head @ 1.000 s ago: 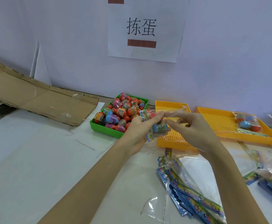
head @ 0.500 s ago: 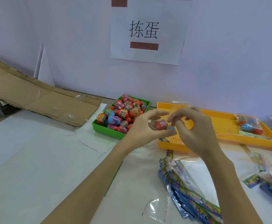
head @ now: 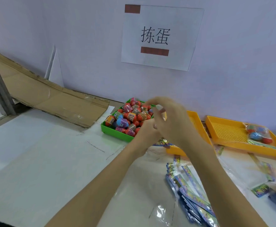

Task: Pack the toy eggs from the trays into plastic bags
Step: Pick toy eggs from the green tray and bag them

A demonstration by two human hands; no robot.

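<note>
Mid-frame, right hand (head: pixel 171 122) over left hand (head: pixel 148 130), beside green tray (head: pixel 116 131) of toy eggs (head: pixel 129 116); finger grip blurred, cannot tell.

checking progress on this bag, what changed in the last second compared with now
Both hands shifted left from over the near yellow tray to in front of the green tray. The right hand now covers the left hand, hiding the egg and bag seen earlier; the grip cannot be told. The packed bag and the empty bags stayed put.

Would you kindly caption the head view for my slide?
Two hands meet beside a green tray of toy eggs.
</note>
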